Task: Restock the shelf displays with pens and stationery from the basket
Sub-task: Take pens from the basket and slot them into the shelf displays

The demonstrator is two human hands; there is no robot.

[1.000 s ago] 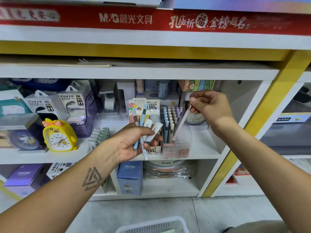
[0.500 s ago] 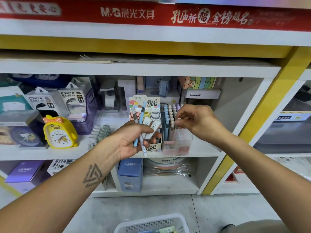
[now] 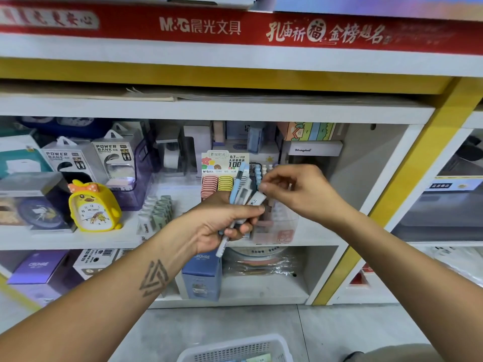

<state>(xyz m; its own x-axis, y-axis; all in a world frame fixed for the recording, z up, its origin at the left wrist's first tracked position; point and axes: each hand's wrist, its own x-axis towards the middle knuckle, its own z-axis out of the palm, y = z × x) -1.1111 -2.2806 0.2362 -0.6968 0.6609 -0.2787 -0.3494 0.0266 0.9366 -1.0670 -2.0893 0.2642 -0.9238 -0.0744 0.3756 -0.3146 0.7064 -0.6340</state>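
Head | left hand (image 3: 222, 220) grips pens (image 3: 241, 190) | right hand (image 3: 295, 189) pinches one

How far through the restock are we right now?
Partway. Done: the clear pen holder on the shelf already stands stocked with pens. In hand: the left hand grips a bunch of pens, and the right hand reaches for one. Left: those pens, plus items showing in the basket.

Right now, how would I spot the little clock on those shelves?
Find the white middle shelf under the red banner. Towards its left, beside the power bank boxes, stands the clock: bright yellow, duck-shaped, with an orange bow on top.
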